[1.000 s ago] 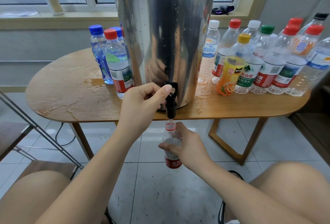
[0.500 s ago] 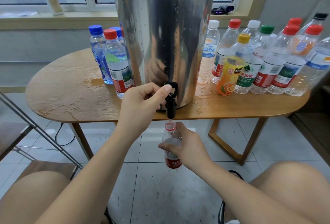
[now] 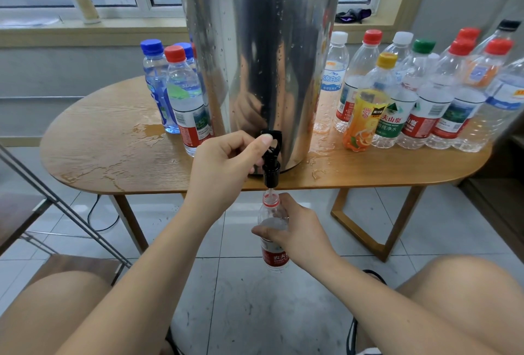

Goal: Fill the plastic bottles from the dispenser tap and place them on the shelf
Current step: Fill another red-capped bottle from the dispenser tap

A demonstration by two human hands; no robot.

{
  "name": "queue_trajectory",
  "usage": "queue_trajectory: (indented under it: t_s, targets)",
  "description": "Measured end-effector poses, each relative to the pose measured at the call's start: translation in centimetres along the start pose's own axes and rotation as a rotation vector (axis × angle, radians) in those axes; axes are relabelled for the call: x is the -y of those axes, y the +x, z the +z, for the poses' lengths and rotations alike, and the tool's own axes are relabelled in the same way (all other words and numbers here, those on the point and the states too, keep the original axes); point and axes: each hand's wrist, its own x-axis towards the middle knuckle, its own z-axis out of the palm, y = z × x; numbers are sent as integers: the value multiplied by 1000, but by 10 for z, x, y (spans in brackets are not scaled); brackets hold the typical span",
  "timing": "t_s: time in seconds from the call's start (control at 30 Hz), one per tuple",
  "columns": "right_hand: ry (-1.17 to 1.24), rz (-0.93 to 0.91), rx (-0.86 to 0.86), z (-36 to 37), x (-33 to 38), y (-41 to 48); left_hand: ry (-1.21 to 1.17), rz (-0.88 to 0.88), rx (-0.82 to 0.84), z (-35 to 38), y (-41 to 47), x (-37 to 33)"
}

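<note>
Filling goes best if the left hand (image 3: 224,165), pinching the tap (image 3: 271,167) lever, eases off before overflow. The right hand (image 3: 297,230) grips the uncapped bottle (image 3: 273,258) at six o'clock below the dispenser (image 3: 261,57), and should hold its mouth centred under the spout. One bottle is filling. On the counter (image 3: 113,162), three capped bottles (image 3: 184,94) show at nine o'clock of the dispenser, and a crowded row (image 3: 419,111) of at least nine at three o'clock.

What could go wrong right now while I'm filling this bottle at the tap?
Overflow: water looks near the shoulder of the bottle, so it may spill unless the left hand releases the tap lever soon. Missed stream: the right hand holds the narrow mouth in mid-air under the nozzle; a small drift would wet the floor.
</note>
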Motion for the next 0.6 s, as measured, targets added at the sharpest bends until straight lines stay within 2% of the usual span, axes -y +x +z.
queue_trajectory:
  t_s: [0.6]
  targets:
    - [-11, -4, -2, 1, 0, 0, 9, -1, -1, -1, 0, -1]
